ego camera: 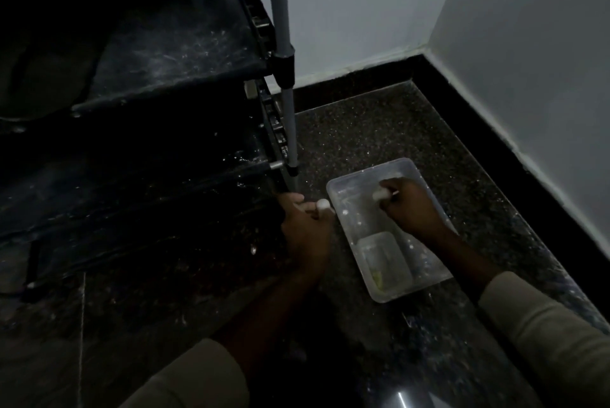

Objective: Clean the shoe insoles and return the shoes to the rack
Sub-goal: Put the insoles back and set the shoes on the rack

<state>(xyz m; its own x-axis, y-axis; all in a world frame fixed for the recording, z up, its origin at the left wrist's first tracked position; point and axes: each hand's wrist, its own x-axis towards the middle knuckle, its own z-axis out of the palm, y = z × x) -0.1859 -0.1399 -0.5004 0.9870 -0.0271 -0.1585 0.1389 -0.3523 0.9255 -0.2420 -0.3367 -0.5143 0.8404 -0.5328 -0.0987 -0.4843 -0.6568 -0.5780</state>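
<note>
Head view, dim: the left hand [305,226] pinches a small white wad [322,204] in its fingers, low beside the foot of the rack [185,44]. At its 3 o'clock, the right hand [412,209] curls its fingers round a second wad [379,193] inside the clear tray [425,183] on the floor [379,130]. The shoes [49,44] sit on the top shelf at 10 o'clock, well apart from both hands; no insole can be made out. The step looks like wetting the wads. They are best dabbed, then squeezed out over the tray, without knocking the tub [383,255] at its near end.

A dark pair of shoes [43,44] sits side by side at the left end of the black rack [178,44], on its dusty upper shelf.
</note>
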